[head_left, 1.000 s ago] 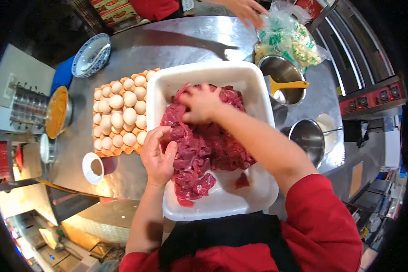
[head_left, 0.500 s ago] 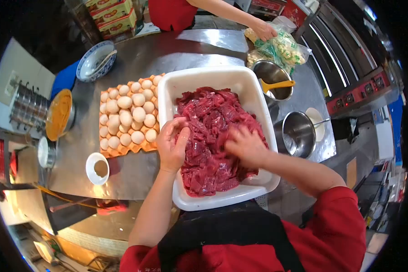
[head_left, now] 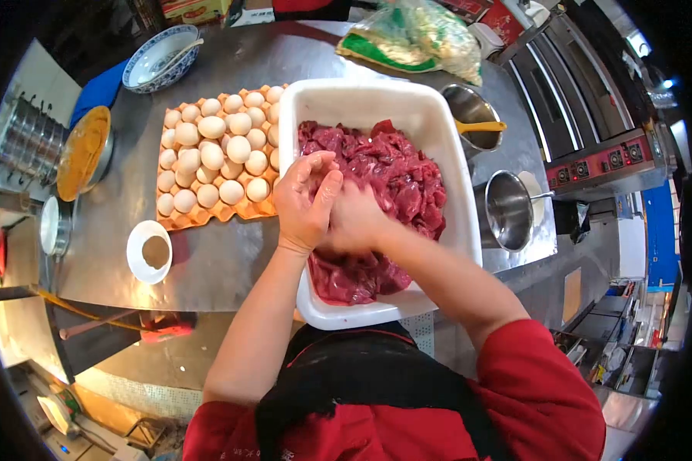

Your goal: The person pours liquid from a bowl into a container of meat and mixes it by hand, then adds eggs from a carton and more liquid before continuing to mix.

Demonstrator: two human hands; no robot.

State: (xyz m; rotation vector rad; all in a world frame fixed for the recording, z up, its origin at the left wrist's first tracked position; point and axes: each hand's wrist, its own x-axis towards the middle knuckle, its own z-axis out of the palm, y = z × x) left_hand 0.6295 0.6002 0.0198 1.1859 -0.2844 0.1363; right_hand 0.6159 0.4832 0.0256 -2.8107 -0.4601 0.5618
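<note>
A deep white tub (head_left: 459, 223) holds a heap of raw, dark red sliced meat (head_left: 400, 173). Over the tub's left side, my left hand (head_left: 306, 201) is cupped, with a gap between its thumb and curved fingers and nothing seen between them. Close beside it, my right hand (head_left: 354, 219) is down at the meat on the left half of the heap. Motion smears this hand, and its fingers are hidden behind the left hand and in the meat.
Left of the tub are a tray of eggs (head_left: 215, 154), a white bowl with brown powder (head_left: 155, 252) and a blue-patterned bowl (head_left: 160, 61). To the right stand a steel pot with a yellow handle (head_left: 477, 127) and a steel bowl (head_left: 507, 211). A plastic bag (head_left: 415, 38) lies behind.
My right hand has swept left through the meat, up to my left hand. The view has shifted. The other person's arm has left the bags, and the bag now lies spread behind the tub.
</note>
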